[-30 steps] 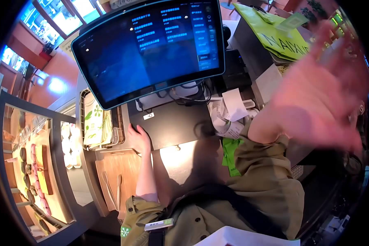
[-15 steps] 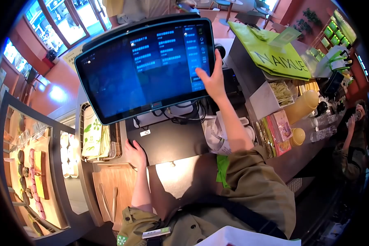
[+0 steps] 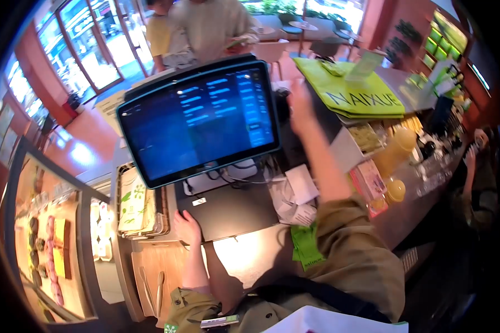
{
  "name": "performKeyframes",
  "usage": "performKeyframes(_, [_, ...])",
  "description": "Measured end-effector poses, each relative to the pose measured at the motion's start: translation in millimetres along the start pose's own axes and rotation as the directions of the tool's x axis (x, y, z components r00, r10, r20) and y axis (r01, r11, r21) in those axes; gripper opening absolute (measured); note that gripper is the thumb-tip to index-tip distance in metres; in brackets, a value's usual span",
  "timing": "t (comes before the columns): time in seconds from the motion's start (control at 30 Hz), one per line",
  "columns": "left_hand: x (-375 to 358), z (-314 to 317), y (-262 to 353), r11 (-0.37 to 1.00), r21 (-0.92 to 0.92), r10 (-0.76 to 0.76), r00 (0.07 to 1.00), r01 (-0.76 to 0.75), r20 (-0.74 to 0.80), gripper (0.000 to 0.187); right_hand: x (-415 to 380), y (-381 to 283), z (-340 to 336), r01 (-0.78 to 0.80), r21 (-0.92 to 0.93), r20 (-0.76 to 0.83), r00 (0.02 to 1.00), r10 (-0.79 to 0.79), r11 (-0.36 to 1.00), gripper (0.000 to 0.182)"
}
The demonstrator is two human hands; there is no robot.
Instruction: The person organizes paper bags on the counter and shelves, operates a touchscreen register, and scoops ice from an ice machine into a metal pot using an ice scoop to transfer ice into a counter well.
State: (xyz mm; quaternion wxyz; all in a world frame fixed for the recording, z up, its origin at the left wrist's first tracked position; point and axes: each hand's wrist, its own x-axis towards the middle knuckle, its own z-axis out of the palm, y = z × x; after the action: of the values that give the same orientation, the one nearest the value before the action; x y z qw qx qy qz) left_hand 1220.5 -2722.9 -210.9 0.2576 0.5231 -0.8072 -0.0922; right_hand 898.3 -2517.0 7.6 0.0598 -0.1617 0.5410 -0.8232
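Observation:
A large touchscreen register (image 3: 205, 125) stands before me, its blue display lit with rows of text and a column along the right side. My right hand (image 3: 302, 108) is just beyond the screen's right edge, blurred, arm stretched forward. Its fingers are smeared near a dark round device (image 3: 282, 104). My left hand (image 3: 188, 227) rests with fingers extended at the left edge of the dark counter panel (image 3: 236, 211), close to a small white label (image 3: 199, 201). Crumpled white receipts (image 3: 294, 194) lie below my right forearm.
A wire basket (image 3: 165, 213) of printed paper bags stands left, above a wooden tray (image 3: 178, 261) with tongs (image 3: 159, 291). Further left is a pastry case (image 3: 50, 250). Green NAIXUE bags (image 3: 353, 94) and yellow cups (image 3: 397, 150) are right. People (image 3: 205, 33) stand across the counter.
My right hand has left the screen's right side and reached forward beyond its edge. The view has tilted up, showing more of the people opposite. My left hand stays by the counter panel.

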Motion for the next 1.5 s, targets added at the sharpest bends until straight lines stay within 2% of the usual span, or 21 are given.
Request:
performKeyframes(0.03, [0.6,0.6,-2.5,1.0,-0.005,0.019,1.0,-0.019,-0.014,0.034,50.6,12.3,-37.0,0.544,-0.5,0.294,0.839,-0.458,0.674,0.064])
performKeyframes(0.1, [0.2,0.6,-0.9,1.0,-0.018,-0.012,1.0,0.012,-0.015,0.034,133.2,-37.0,-45.2,0.12,-0.216,0.114,0.989,-0.097,0.969,0.066])
performKeyframes(0.13, [-0.5,0.1,-0.8,0.999,-0.021,-0.031,1.0,0.031,0.001,0.034,173.7,-62.1,-48.5,-0.09,-0.026,0.016,0.996,0.09,0.996,0.067])
performKeyframes(0.17, [0.3,-0.1,0.1,0.998,-0.023,-0.051,0.999,0.052,0.018,0.034,172.6,-102.0,-29.6,-0.218,0.262,-0.175,0.947,0.268,0.94,0.054])
performKeyframes(0.27, [0.4,-3.7,1.1,0.998,-0.048,-0.047,0.998,0.049,0.035,0.035,199.5,-124.3,-23.2,-0.239,0.196,-0.218,0.935,0.28,0.951,0.073])
performKeyframes(0.53, [0.1,-6.9,5.0,0.995,-0.043,-0.09,0.993,0.094,0.074,0.04,197.4,-110.7,-5.0,-0.221,0.345,-0.264,0.91,0.32,0.912,0.074])
performKeyframes(0.63, [-0.2,-3.4,3.2,0.996,-0.057,-0.072,0.996,0.074,0.05,0.041,225.1,-94.7,-23.3,-0.264,0.267,-0.222,0.919,0.326,0.927,0.073])
performKeyframes(0.67, [-0.5,-4.3,3.9,0.995,-0.06,-0.081,0.995,0.085,0.059,0.041,232.2,-92.0,-21.7,-0.28,0.311,-0.399,0.829,0.393,0.908,0.067])
performKeyframes(0.77, [0.4,-3.8,3.5,0.994,-0.044,-0.096,0.993,0.099,0.068,0.041,184.6,-90.2,-6.7,-0.098,0.118,-0.495,0.857,0.144,0.988,0.048])
performKeyframes(0.87, [-0.7,-8.7,5.1,0.993,-0.047,-0.101,0.99,0.106,0.098,0.041,148.1,-55.7,-16.0,0.086,0.011,-0.267,0.96,-0.08,0.996,0.036])
performKeyframes(0.93, [0.4,-7.2,3.1,0.994,-0.054,-0.091,0.992,0.096,0.091,0.041,65.9,-51.7,-1.3,0.114,0.03,-0.129,0.986,-0.109,0.993,0.024])
performKeyframes(1.0, [0.8,-6.3,1.5,0.994,-0.071,-0.077,0.994,0.082,0.074,0.04,-13.4,-24.8,-19.0,0.15,-0.132,0.119,0.984,-0.135,0.98,0.021])
performKeyframes(1.1, [1.3,-3.7,-2.4,0.996,-0.062,-0.058,0.997,0.061,0.046,0.038,-148.8,23.3,-68.2,0.184,-0.449,0.5,0.863,0.075,0.874,0.021])
performKeyframes(1.13, [-0.9,-1.3,-5.1,0.997,-0.057,-0.05,0.998,0.051,0.025,0.038,-208.4,42.8,-87.9,-0.176,-0.396,0.445,0.822,0.355,0.901,0.02])
performKeyframes(1.2, [0.8,6.1,-10.9,0.998,-0.066,-0.021,1.0,0.021,-0.002,0.038,-316.5,68.4,-123.1,-0.417,-0.672,0.212,0.683,0.699,0.612,0.019])
performKeyframes(1.23, [4.5,5.0,-12.9,0.997,-0.074,-0.037,0.999,0.036,-0.008,0.038,-368.5,81.1,-142.7,-0.554,-0.643,0.081,0.638,0.766,0.529,0.017])
performKeyframes(1.27, [5.4,5.2,-11.1,0.995,-0.086,-0.045,0.999,0.044,-0.005,0.038,-412.6,93.2,-165.7,-0.634,-0.516,0.127,0.609,0.783,0.576,0.016])
performKeyframes(1.3, [1.5,6.2,-8.6,0.994,-0.096,-0.047,0.999,0.048,0.011,0.038,-446.5,66.3,-139.0,-0.834,-0.305,-0.217,0.531,0.819,0.46,0.016])
performKeyframes(1.33, [1.7,5.7,-9.1,0.995,-0.087,-0.037,0.999,0.038,0.018,0.038,-475.6,55.3,-135.8,-0.874,-0.116,-0.28,0.485,0.828,0.473,0.018])
performKeyframes(1.43, [1.5,2.3,-9.7,0.998,-0.064,-0.011,1.0,0.012,0.011,0.037,-542.4,38.9,-124.3,-0.794,0.061,-0.467,0.513,0.72,0.605,0.018])
performKeyframes(1.5, [1.6,2.8,-9.5,0.999,-0.034,-0.011,0.999,0.012,0.031,0.038,-567.8,31.7,-111.1,-0.774,-0.011,-0.545,0.535,0.646,0.633,0.019])
